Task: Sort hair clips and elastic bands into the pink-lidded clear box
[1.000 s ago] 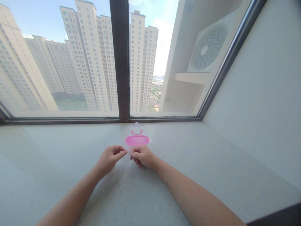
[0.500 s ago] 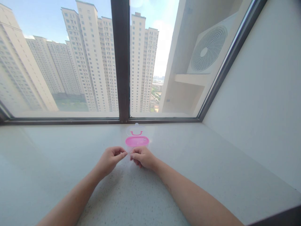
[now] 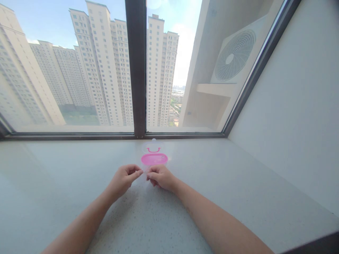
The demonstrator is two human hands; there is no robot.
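Note:
My left hand (image 3: 128, 177) and my right hand (image 3: 160, 175) face each other low over the pale speckled sill, their fingertips close together. Each one pinches with thumb and index finger. Something tiny and pale seems to lie between the two pinches, too small to make out. Just beyond my right hand stands a small oval container (image 3: 154, 159) with a bright pink rim and pinkish inside. Behind it lies a clear lid (image 3: 154, 145) with a pink curved handle and a small tab at its far edge.
The speckled stone sill (image 3: 66, 176) runs up to a dark window frame (image 3: 137, 70). A white wall (image 3: 291, 106) bounds it on the right. Outside the glass are tall buildings (image 3: 100, 63) and an air-conditioner unit (image 3: 235, 54). A dark edge (image 3: 315, 245) shows at the bottom right corner.
Hardly anything differs. Both hands keep their pinches in nearly the same place, with only slight finger shifts; the container and lid have not moved.

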